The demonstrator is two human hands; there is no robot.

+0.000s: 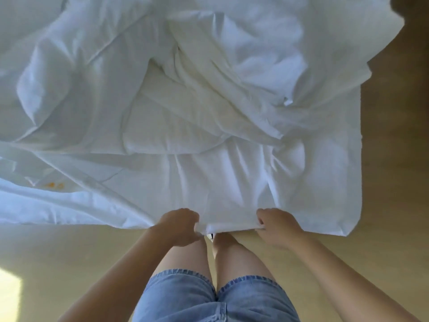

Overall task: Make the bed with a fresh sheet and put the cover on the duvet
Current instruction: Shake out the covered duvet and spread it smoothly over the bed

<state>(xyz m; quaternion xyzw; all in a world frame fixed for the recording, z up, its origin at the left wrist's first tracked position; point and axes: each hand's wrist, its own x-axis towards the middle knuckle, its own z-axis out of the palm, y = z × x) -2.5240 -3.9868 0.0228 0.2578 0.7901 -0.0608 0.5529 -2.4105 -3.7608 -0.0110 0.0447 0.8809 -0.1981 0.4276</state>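
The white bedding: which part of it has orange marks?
The flat layer at the left of the near edge, left of the left hand. It carries small orange marks; the crumpled folds farther back look plain white.

Tan carpeted floor, sunlit patch, denim shorts

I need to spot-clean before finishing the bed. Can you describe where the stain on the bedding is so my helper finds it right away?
Start at the white bedding spread over the bed, then go to its near edge, well to the left of the left hand. There, a small yellow-orange stain sits on the cloth, the only coloured mark on otherwise plain white fabric.
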